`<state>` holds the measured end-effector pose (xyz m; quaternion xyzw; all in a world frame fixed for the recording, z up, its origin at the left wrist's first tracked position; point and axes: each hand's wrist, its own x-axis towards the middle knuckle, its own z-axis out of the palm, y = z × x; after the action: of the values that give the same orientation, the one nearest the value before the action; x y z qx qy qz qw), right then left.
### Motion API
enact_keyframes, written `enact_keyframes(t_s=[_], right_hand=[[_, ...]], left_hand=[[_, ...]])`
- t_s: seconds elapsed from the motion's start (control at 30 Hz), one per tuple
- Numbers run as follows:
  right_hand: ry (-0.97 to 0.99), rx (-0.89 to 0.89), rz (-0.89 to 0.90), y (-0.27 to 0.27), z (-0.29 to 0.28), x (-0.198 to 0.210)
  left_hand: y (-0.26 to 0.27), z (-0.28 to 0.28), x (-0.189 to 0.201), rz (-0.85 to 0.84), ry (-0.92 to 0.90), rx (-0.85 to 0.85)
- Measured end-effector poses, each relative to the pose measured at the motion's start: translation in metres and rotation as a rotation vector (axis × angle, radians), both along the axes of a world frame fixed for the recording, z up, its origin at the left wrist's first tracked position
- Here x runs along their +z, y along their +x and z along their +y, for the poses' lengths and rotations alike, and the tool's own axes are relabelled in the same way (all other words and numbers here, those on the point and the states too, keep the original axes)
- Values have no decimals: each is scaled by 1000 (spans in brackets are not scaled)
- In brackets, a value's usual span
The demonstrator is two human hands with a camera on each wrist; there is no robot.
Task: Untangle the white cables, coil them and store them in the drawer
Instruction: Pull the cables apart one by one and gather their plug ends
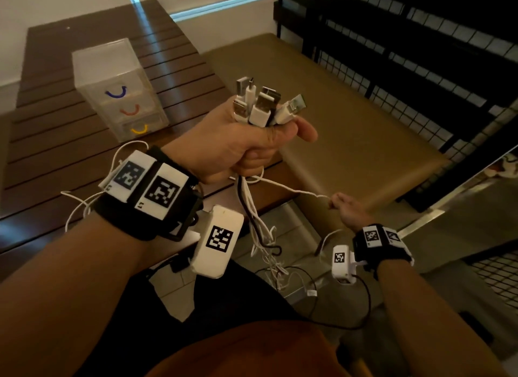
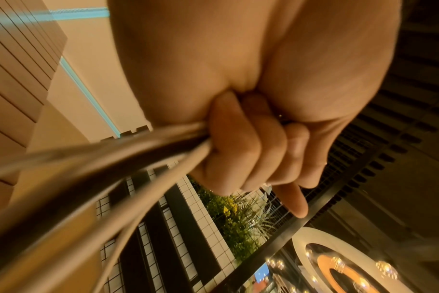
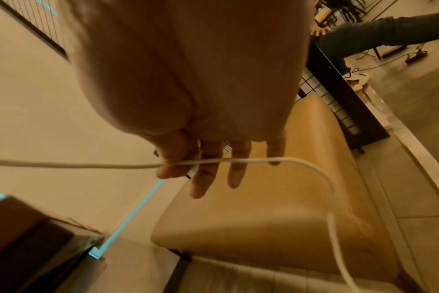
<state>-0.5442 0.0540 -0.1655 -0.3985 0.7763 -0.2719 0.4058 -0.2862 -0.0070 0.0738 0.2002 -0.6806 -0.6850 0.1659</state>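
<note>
My left hand point(image 1: 246, 144) is raised in a fist round a bundle of cables, whose white USB plugs point(image 1: 263, 104) stick up above my fingers. The left wrist view shows the curled fingers point(image 2: 241, 142) clamped on the cable strands point(image 2: 118, 158). Below the fist the cables hang in a tangle point(image 1: 266, 245), one dark cable among them. One white cable point(image 1: 294, 191) runs right to my right hand point(image 1: 343, 205), which pinches it between thumb and forefinger. In the right wrist view that cable point(image 3: 251, 160) lies across my fingers point(image 3: 206, 170), the others straight.
A clear small drawer unit point(image 1: 117, 87) with blue, red and yellow handles stands shut on the dark slatted wooden table point(image 1: 56, 141). A tan padded bench point(image 1: 350, 110) lies ahead, with a black grid railing point(image 1: 420, 54) behind it. Another person's arm point(image 3: 388, 31) shows far right.
</note>
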Motion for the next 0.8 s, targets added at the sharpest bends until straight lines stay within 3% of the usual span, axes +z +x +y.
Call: enact_keyframes(t_s=[0.17, 0.27, 0.37, 0.43, 0.5, 0.57, 0.63, 0.8], right_hand=[[149, 134, -1, 14, 8, -12], [10, 25, 55, 15, 7, -4], [-298, -100, -312, 29, 5, 42], [-516, 107, -543, 43, 8, 80], [-525, 414, -646, 64, 6, 98], [-428, 507, -510, 85, 1, 96], [-413, 439, -336, 99, -3, 81], [-209, 214, -376, 91, -4, 34]], left_hand=[[-22, 6, -5, -16, -110, 49], [-31, 6, -12, -24, -169, 211], [-38, 5, -22, 6, -141, 375], [-47, 3, -27, 40, -65, 438], [-56, 1, -31, 69, -34, 475], [-63, 0, -31, 103, -46, 494], [-63, -2, -30, 146, -37, 493], [-45, -6, -28, 154, -25, 465]])
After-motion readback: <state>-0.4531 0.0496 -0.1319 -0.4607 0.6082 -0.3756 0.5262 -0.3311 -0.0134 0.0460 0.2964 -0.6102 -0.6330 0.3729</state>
